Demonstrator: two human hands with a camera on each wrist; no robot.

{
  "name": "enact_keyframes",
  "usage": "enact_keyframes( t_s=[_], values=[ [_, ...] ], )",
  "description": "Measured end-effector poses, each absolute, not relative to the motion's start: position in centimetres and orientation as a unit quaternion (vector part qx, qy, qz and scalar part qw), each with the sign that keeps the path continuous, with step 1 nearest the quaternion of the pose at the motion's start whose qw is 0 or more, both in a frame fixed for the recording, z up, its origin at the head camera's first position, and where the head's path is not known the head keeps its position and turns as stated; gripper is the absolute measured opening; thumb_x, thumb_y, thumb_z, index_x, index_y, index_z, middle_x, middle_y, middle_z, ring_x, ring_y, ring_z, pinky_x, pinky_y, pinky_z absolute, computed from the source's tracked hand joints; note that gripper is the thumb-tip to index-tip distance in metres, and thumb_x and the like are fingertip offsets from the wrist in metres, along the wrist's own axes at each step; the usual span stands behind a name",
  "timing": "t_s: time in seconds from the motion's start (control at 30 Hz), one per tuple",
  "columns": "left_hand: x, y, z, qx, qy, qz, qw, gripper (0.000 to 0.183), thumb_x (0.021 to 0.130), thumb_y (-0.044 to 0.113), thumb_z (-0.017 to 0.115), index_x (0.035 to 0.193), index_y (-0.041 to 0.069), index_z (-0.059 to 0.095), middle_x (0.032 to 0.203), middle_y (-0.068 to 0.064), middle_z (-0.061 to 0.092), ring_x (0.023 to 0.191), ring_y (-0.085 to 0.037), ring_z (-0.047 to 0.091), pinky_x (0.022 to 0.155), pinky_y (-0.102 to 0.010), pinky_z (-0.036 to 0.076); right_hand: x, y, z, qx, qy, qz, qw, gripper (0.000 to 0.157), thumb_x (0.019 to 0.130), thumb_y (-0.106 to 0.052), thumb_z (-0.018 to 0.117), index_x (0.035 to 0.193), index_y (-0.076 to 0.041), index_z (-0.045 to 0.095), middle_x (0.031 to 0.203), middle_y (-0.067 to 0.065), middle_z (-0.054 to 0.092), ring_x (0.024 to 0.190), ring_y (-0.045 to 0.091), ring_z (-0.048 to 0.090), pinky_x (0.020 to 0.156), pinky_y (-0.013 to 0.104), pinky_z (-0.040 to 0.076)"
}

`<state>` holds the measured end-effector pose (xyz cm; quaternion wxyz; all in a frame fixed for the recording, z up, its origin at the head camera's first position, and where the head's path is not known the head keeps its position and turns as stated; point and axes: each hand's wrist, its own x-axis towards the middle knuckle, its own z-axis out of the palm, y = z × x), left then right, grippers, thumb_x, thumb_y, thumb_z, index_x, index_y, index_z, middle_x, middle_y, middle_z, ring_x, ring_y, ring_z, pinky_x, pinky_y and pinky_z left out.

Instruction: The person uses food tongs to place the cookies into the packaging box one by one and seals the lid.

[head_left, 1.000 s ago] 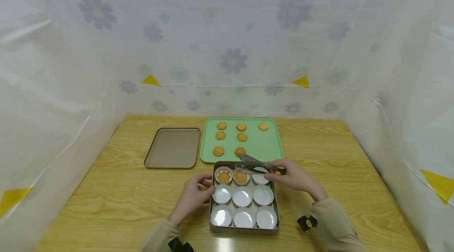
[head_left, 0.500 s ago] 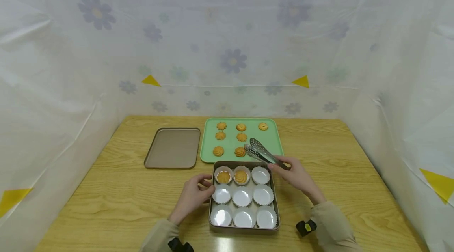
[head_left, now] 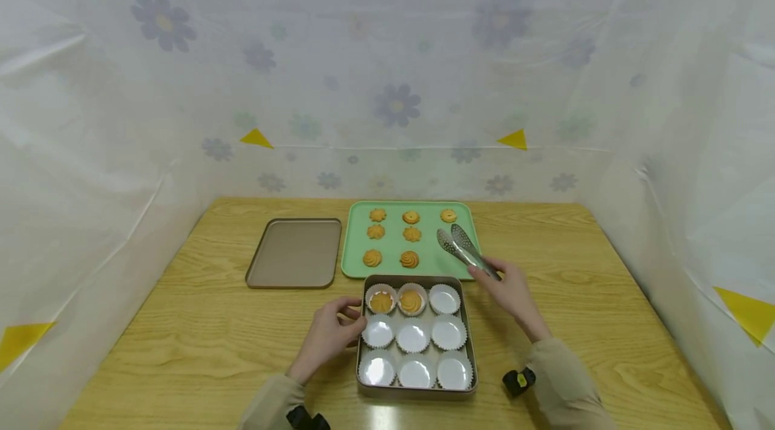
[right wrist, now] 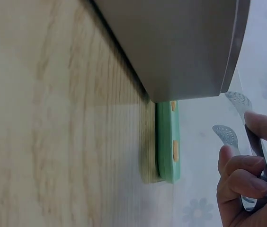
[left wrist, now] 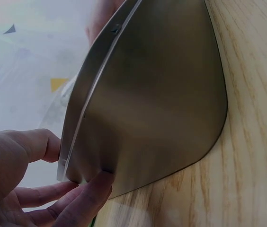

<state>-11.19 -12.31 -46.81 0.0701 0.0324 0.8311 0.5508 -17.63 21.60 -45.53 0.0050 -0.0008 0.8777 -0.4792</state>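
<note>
A deep metal baking tin (head_left: 418, 393) stands at the table's near middle, lined with rows of white paper cups. Two cups in its far row hold cookies: a flower-shaped cookie (head_left: 381, 302) and a swirl cookie (head_left: 412, 302). My left hand (head_left: 329, 332) holds the tin's left side; in the left wrist view its thumb is at the rim and its fingers touch the outer wall (left wrist: 157, 104). Perforated metal tongs (head_left: 478, 263) are in my right hand (head_left: 511, 292), their heads spread apart with nothing between them, above the right part of the green tray (head_left: 451, 270).
Several cookies (head_left: 372, 258) sit in loose columns on the green tray, just behind the tin. To its left lies a flat brown tray (head_left: 294, 252). All of this rests on a wooden table (head_left: 181, 322) with patterned sheeting (head_left: 396, 107) around it.
My right hand has drawn the tongs away from the swirl cookie in the far row's middle cup, back and right over the green tray, and their heads have spread. My left hand stays put.
</note>
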Motion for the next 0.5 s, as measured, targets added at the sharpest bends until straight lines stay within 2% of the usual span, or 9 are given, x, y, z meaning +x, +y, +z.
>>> enact_keyframes(
  t_s=[0.1, 0.27, 0.4, 0.5],
  values=[
    [-11.1, -12.3, -46.8, 0.03, 0.831, 0.552, 0.071, 0.042, 0.086, 0.007, 0.069, 0.124, -0.009, 0.062, 0.099, -0.02, 0.068, 0.079, -0.019, 0.07, 0.063, -0.026, 0.064, -18.2, 21.8, -45.6, 0.001, 0.889, -0.458, -0.004, 0.054, 0.097, -0.032, 0.066, 0.132, 0.008, 0.06, 0.098, 0.021, 0.067, 0.064, 0.01, 0.05, 0.05, 0.021, 0.045],
    [-11.1, -12.3, -46.8, 0.028, 0.828, 0.555, 0.073, 0.043, 0.086, 0.006, 0.069, 0.125, -0.009, 0.062, 0.1, -0.02, 0.068, 0.08, -0.019, 0.071, 0.064, -0.028, 0.065, -19.2, 22.1, -45.5, -0.025, 0.907, -0.419, -0.026, 0.038, 0.097, -0.029, 0.065, 0.114, 0.005, 0.068, 0.069, 0.006, 0.057, 0.051, 0.009, 0.044, 0.042, 0.022, 0.039],
    [-11.1, -12.3, -46.8, 0.029, 0.827, 0.557, 0.073, 0.042, 0.086, 0.006, 0.069, 0.124, -0.009, 0.062, 0.1, -0.02, 0.068, 0.08, -0.019, 0.071, 0.063, -0.028, 0.065, -20.1, 22.4, -45.5, -0.036, 0.923, -0.38, -0.035, 0.03, 0.097, -0.028, 0.065, 0.096, 0.002, 0.067, 0.063, 0.003, 0.052, 0.049, 0.011, 0.043, 0.042, 0.024, 0.038],
    [-11.1, -12.3, -46.8, 0.031, 0.826, 0.558, 0.074, 0.042, 0.086, 0.006, 0.069, 0.124, -0.009, 0.062, 0.1, -0.02, 0.068, 0.079, -0.019, 0.071, 0.063, -0.027, 0.064, -20.8, 22.6, -45.5, -0.031, 0.933, -0.359, -0.025, 0.03, 0.098, -0.029, 0.064, 0.089, 0.0, 0.063, 0.061, 0.001, 0.049, 0.049, 0.012, 0.042, 0.043, 0.025, 0.038]
  ],
)
